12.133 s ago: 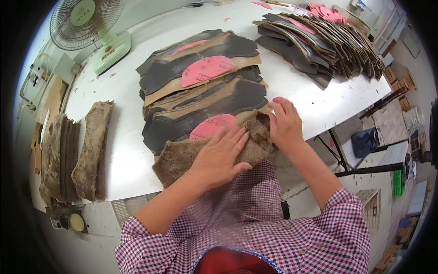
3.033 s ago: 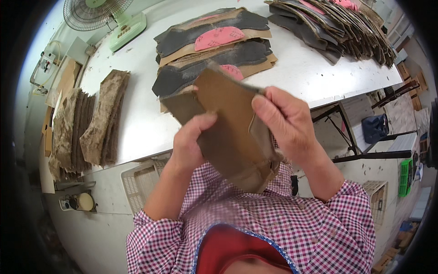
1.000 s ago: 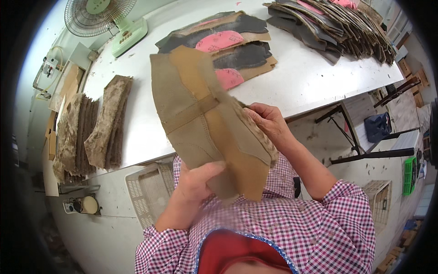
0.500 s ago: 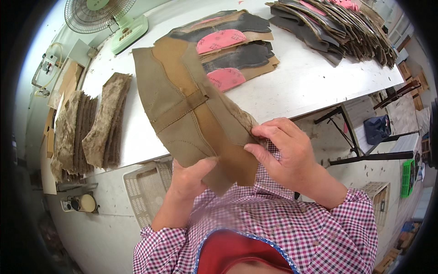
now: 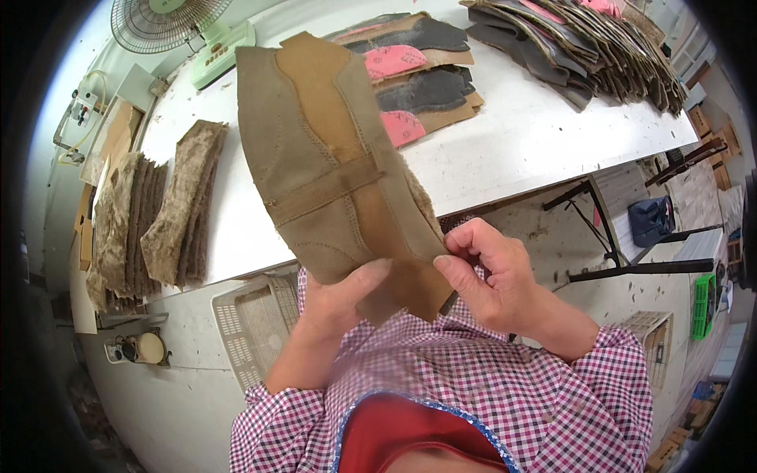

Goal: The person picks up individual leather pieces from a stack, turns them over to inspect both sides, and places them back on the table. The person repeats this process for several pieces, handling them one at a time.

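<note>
Starting at the far left, stacks of fuzzy brown fleece pieces (image 5: pixel 126 221) lie along the edge of the white table (image 5: pixel 520 150), with a second pile of the same lining (image 5: pixel 185 201) just beside them. Behind these, at the table's back corner, stands a pale green fan (image 5: pixel 169 20). Below the table edge sits a white plastic basket (image 5: pixel 252 323), and lower left a small round object rests on a shelf, too small to tell what it is.

Near the middle, the left hand (image 5: pixel 335 303) supports a tan suede boot panel (image 5: pixel 331 165) from beneath, thumb pressed flat on its face and the other fingers hidden behind the material. The panel is lifted off the table, held close to the camera, tilted up and to the left, with a strap stitched across it and fleece showing along its right edge.

Further right, the right hand (image 5: pixel 493 272) pinches the panel's lower right edge between thumb and bent fingers, closed tight on it.

Beyond the panel, dark and pink cut pieces (image 5: pixel 410 67) lie spread on the table, and at the far right corner a big heap of dark panels (image 5: pixel 583 43) is stacked.
</note>
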Demonstrator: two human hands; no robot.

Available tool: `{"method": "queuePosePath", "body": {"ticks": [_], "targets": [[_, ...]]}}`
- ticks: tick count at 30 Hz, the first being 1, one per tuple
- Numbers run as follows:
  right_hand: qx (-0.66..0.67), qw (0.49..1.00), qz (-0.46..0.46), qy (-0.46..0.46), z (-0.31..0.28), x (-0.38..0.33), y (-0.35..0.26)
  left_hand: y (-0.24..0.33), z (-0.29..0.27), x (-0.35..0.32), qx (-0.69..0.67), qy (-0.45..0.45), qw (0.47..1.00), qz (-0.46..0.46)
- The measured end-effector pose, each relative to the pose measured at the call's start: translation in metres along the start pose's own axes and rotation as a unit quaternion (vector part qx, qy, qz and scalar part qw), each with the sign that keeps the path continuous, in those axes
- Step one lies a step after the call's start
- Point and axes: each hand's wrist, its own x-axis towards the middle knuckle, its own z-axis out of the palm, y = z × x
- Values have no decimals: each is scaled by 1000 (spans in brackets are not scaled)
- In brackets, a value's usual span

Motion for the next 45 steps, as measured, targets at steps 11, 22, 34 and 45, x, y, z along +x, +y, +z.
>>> {"method": "queuePosePath", "body": {"ticks": [11, 22, 34, 45], "targets": [[-80, 982, -152, 80, 2, 16, 8, -1, 7, 1, 165, 44, 984, 45], [60, 998, -25, 28, -4, 11, -2, -11, 9, -5, 136, 50, 989, -11], [129, 990, 26, 55, -2, 9, -4, -29, 7, -5, 183, 22, 982, -32], [219, 971, 10, 94, -4, 20, -5, -50, 10, -11, 195, -34, 977, -83]]}}
